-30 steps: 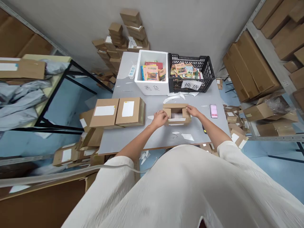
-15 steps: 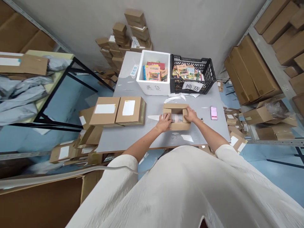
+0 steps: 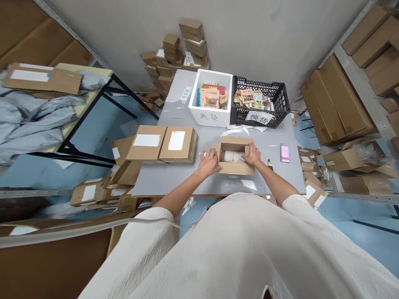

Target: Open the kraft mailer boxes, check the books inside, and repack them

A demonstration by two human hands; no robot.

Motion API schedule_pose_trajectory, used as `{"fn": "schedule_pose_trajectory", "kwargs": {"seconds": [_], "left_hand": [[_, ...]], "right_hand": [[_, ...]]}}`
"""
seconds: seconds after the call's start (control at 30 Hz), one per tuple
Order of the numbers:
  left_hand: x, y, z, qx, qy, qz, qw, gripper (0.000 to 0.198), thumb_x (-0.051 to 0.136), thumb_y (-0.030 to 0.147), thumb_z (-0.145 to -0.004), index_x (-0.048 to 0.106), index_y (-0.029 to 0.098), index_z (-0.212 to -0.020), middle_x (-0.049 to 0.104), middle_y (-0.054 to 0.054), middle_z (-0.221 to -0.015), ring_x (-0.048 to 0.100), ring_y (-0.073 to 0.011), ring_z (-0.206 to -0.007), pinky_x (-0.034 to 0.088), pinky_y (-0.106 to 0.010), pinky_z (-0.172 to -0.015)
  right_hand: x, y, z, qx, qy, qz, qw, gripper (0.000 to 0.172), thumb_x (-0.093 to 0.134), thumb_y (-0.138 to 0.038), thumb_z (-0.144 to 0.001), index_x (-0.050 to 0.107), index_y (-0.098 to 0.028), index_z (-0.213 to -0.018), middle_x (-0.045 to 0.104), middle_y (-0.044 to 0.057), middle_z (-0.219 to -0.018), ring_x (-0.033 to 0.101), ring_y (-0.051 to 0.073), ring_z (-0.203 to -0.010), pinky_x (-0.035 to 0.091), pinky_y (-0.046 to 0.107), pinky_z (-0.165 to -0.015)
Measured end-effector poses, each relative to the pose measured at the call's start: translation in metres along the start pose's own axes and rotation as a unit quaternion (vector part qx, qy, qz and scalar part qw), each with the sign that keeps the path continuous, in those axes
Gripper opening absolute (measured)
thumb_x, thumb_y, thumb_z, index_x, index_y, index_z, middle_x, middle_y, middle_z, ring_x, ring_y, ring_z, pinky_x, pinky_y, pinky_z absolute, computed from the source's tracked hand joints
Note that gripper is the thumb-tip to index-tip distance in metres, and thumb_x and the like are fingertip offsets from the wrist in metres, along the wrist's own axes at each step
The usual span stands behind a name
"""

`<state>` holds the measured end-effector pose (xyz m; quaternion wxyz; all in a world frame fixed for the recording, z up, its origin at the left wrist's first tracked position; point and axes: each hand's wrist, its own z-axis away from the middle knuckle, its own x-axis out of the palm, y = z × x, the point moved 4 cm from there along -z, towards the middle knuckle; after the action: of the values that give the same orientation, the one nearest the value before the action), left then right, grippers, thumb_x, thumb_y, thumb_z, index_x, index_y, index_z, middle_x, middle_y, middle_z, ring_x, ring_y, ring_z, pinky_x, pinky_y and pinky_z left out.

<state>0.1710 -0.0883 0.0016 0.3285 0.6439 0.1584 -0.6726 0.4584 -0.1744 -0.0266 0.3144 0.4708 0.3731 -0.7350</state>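
A small cardboard box [image 3: 237,167] stands on the grey table with its top open. Inside lies a pale, wrapped-looking item [image 3: 233,156] whose kind I cannot make out. At the box's left end, my left hand [image 3: 208,162] is over the outward-folded flap, fingers spread and touching its edge. My right hand [image 3: 253,155] grips the flap at the right end, thumb inside the box and fingers outside. Just right of that hand is a yellow-and-black box cutter [image 3: 270,165].
Two closed, labelled boxes [image 3: 178,145] sit on the left. Behind are a white foam bin [image 3: 209,117] and a black crate [image 3: 260,120] with booklets. A phone [image 3: 284,153] lies on the right. Paper scraps [image 3: 248,184] lie near the front edge.
My left hand has moved left, and the box's left flap has swung outward, so more of the inside shows. My right hand stays on the right flap. The view has shifted slightly.
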Motion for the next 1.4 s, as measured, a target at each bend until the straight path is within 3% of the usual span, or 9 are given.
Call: {"fn": "schedule_pose_trajectory", "kwargs": {"seconds": [0.1,0.27,0.4,0.67,0.77,0.93,1.1,1.23,1.4], "left_hand": [[0.002,0.000,-0.016,0.007,-0.070,0.010,0.997,0.084,0.081,0.057,-0.096,0.055,0.018,-0.166,0.052,-0.026,-0.171,0.061,-0.0462,-0.149,0.041,-0.059,-0.128],[0.001,0.005,-0.056,0.026,-0.147,0.029,0.988,0.147,0.093,0.074,-0.078,0.007,0.029,-0.188,-0.001,-0.024,-0.194,0.064,-0.0505,-0.147,0.050,-0.053,-0.121],[0.004,0.004,-0.084,0.045,-0.208,0.037,0.976,0.173,0.098,0.077,-0.067,-0.018,0.027,-0.185,-0.013,-0.024,-0.192,0.052,-0.0532,-0.159,0.048,-0.053,-0.125],[-0.005,-0.009,-0.109,0.063,-0.216,0.048,0.973,0.170,0.097,0.074,-0.070,-0.017,0.022,-0.185,-0.008,-0.024,-0.192,0.044,-0.0465,-0.168,0.044,-0.046,-0.130],[-0.003,-0.013,-0.107,0.066,-0.202,0.062,0.975,0.167,0.096,0.076,-0.070,-0.011,0.021,-0.186,-0.004,-0.025,-0.192,0.051,-0.0462,-0.163,0.045,-0.044,-0.128],[0.011,-0.019,-0.090,0.088,-0.148,0.098,0.980,0.157,0.093,0.074,-0.075,-0.003,0.020,-0.187,0.003,-0.027,-0.192,0.060,-0.0458,-0.154,0.051,-0.043,-0.119],[0.025,-0.017,-0.066,0.119,-0.094,0.127,0.980,0.155,0.095,0.069,-0.076,-0.003,0.025,-0.187,0.009,-0.025,-0.193,0.057,-0.0441,-0.158,0.052,-0.041,-0.116],[0.030,-0.011,-0.055,0.109,-0.057,0.122,0.985,0.152,0.098,0.062,-0.077,0.002,0.023,-0.187,0.011,-0.028,-0.192,0.062,-0.0455,-0.153,0.052,-0.043,-0.117],[0.032,-0.008,-0.055,0.120,-0.047,0.136,0.982,0.153,0.100,0.059,-0.075,0.002,0.020,-0.187,0.011,-0.029,-0.192,0.054,-0.0456,-0.160,0.053,-0.044,-0.118]], "right_hand": [[0.002,-0.001,0.001,0.001,0.002,-0.009,1.000,0.101,0.075,-0.053,-0.094,0.027,-0.023,-0.178,0.019,0.018,-0.192,0.040,0.045,-0.160,0.041,0.063,-0.127],[0.003,-0.001,0.000,0.014,-0.006,-0.007,1.000,0.102,0.074,-0.043,-0.092,0.025,-0.022,-0.179,0.015,0.017,-0.193,0.041,0.045,-0.161,0.040,0.064,-0.130],[-0.002,0.007,-0.009,0.009,-0.023,-0.071,0.997,0.104,0.073,-0.040,-0.086,0.029,-0.024,-0.179,0.019,0.015,-0.192,0.043,0.047,-0.161,0.041,0.069,-0.130],[-0.043,0.064,-0.018,-0.017,0.070,-0.277,0.958,0.097,0.062,-0.039,-0.088,0.033,-0.021,-0.179,0.036,0.019,-0.184,0.058,0.038,-0.153,0.051,0.059,-0.129],[-0.053,0.088,-0.009,0.024,0.104,-0.243,0.964,0.099,0.063,-0.036,-0.086,0.033,-0.019,-0.178,0.037,0.023,-0.181,0.061,0.039,-0.147,0.052,0.060,-0.127],[-0.040,0.102,0.012,0.091,0.032,-0.143,0.985,0.090,0.061,-0.041,-0.092,0.039,-0.009,-0.173,0.040,0.028,-0.177,0.061,0.037,-0.146,0.053,0.053,-0.124],[-0.045,0.083,0.025,0.064,0.032,-0.026,0.997,0.086,0.062,-0.033,-0.093,0.039,-0.014,-0.175,0.049,0.025,-0.170,0.056,0.039,-0.148,0.051,0.057,-0.121],[-0.073,0.036,0.024,-0.074,0.087,0.068,0.991,0.073,0.054,-0.016,-0.096,0.052,-0.015,-0.168,0.050,0.023,-0.169,0.045,0.043,-0.153,0.037,0.060,-0.128],[-0.051,-0.049,0.016,-0.318,-0.093,0.162,0.930,0.052,0.051,-0.014,-0.102,0.071,-0.018,-0.150,0.067,0.019,-0.150,0.054,0.038,-0.137,0.040,0.052,-0.121]]}}
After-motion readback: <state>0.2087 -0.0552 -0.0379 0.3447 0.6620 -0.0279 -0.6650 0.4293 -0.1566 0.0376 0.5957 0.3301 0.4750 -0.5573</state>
